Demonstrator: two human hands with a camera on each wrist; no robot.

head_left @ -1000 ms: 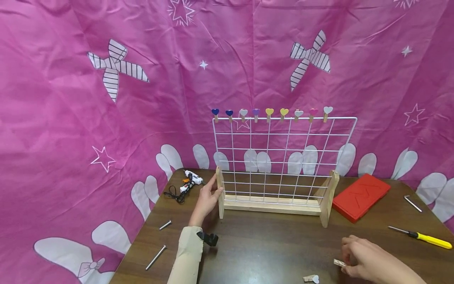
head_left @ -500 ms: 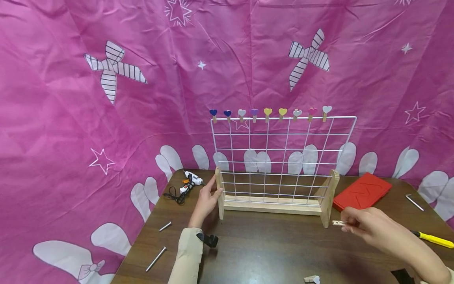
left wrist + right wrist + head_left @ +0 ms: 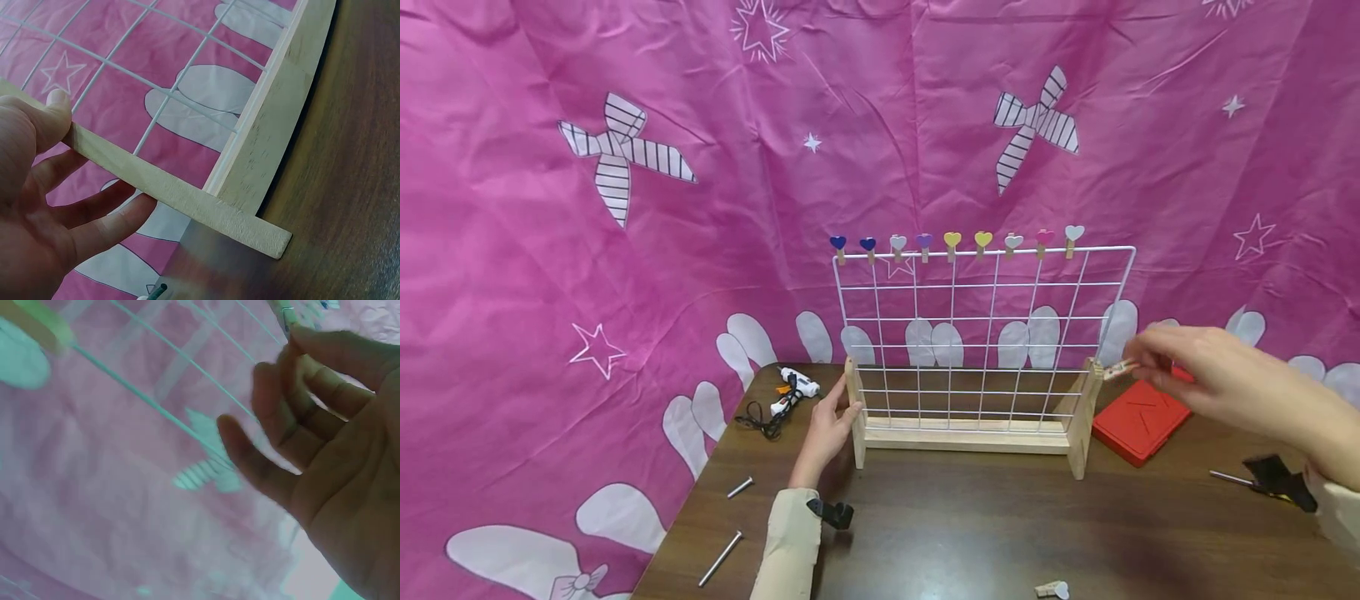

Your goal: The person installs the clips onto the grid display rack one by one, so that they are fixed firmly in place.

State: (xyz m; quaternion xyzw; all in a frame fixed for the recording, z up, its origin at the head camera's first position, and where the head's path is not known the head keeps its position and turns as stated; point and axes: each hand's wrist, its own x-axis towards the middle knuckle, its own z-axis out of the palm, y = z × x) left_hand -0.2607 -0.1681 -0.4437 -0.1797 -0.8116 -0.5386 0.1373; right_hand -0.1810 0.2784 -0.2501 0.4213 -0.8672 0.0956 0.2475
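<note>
A wire grid rack on a wooden stand (image 3: 962, 441) is upright on the table. My left hand (image 3: 829, 433) grips its left wooden upright (image 3: 181, 190), thumb on one face and fingers on the other. Between the thumb and fingers of my right hand (image 3: 1232, 383) is a small wooden clothespin (image 3: 1120, 369), held up just right of the rack's right upright (image 3: 1084, 417). Several clothespins with coloured hearts, from dark blue (image 3: 838, 244) at left to white (image 3: 1073, 237) at right, line the top wire. Another white-heart clothespin (image 3: 1051, 590) lies at the table's front.
A white glue gun (image 3: 799, 382) with a black cord lies left of the rack. Two bolts (image 3: 720, 558) are at the table's left side. Right of the stand sits a red case (image 3: 1138, 425); a screwdriver (image 3: 1228, 477) lies partly under my right forearm. Pink cloth hangs behind.
My right hand has lifted the clothespin from low over the table up beside the rack. My left hand keeps its grip on the upright. The head view has shifted slightly.
</note>
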